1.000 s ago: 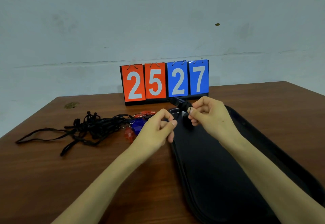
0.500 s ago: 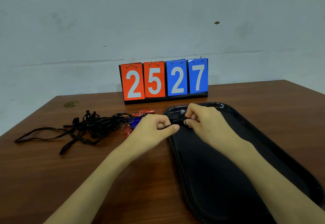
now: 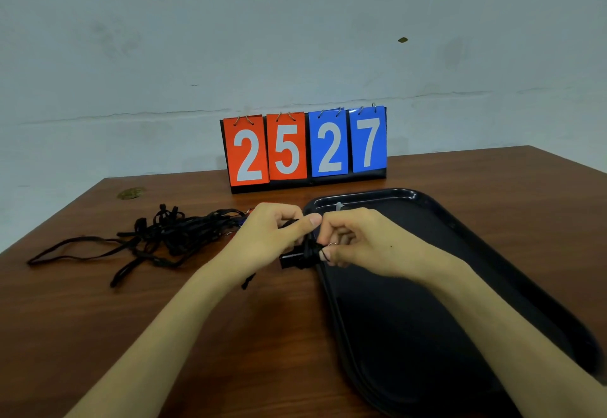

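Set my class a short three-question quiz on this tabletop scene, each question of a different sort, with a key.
1. True or false: the left hand and the right hand together hold a small black cord-wrapped object.
2. Where does the tangled pile of black cords lie? A: on the brown wooden table, left of the black plastic tray. B: inside that tray. C: hanging on the wall.
3. Which number do the blue cards of the flip scoreboard show?
Key: 1 true; 2 A; 3 27.
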`<state>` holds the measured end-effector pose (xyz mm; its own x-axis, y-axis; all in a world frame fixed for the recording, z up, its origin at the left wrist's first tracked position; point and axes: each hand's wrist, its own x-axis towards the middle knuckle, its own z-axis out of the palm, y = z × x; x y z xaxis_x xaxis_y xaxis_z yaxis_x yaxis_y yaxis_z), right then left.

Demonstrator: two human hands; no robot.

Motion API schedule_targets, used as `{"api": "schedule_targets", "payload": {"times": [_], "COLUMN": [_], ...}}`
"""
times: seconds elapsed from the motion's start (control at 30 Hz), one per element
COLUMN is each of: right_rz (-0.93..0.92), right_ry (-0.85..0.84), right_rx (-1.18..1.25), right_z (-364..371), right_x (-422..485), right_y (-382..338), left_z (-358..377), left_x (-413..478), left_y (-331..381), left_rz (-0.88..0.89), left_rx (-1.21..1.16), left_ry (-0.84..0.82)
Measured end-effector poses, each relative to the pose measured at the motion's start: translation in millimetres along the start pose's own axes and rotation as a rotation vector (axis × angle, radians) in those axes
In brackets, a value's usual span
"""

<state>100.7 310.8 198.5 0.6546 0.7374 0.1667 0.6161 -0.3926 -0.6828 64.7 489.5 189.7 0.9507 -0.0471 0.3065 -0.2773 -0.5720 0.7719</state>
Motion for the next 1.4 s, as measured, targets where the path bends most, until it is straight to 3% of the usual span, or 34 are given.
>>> {"api": "schedule_targets", "payload": {"times": [0.17,0.33,0.5,0.77,0.9,1.1,1.4], "right_rz": [-0.055,-0.078,-0.013,0.161,0.218,0.212,0.086], "right_ry": [-0.082,-0.055,0.115,0.414,0.508,0.571,0.261], "right_rx": [0.232,0.448,0.525,0.568,0.427,-0.079,-0.354], "right_z": [-1.8,0.7,-3.5,-6.6,-5.9,-0.7,-3.5], "right_x": [-0.4,-0.1,0.2,4.2,5.8,4.2,1.6], "right_y": [-5.4,-10.1,-12.2,-2.6,3.1,7.5,11.9], "left_z": [-6.7,-3.6,4.8,6.2,9.3,15.6,6.3], "left_x": [-1.2,-7.3,-1.9,-1.4,-3.2,-3.1,-2.0], "left_y": [5.6,6.3,1.6,-3.5,0.3,3.4,4.8], "left_rz": [-0.058,-0.120,-0.256,-0.167,-0.165,-0.150,-0.123], "left_rx": [-0.136,-0.447,-0.587,-0.535,-0.453,-0.297,-0.127], "left_ry": [-0.066,-0.154,-0.074,-0.067,-0.077,-0.100,-0.108]}}
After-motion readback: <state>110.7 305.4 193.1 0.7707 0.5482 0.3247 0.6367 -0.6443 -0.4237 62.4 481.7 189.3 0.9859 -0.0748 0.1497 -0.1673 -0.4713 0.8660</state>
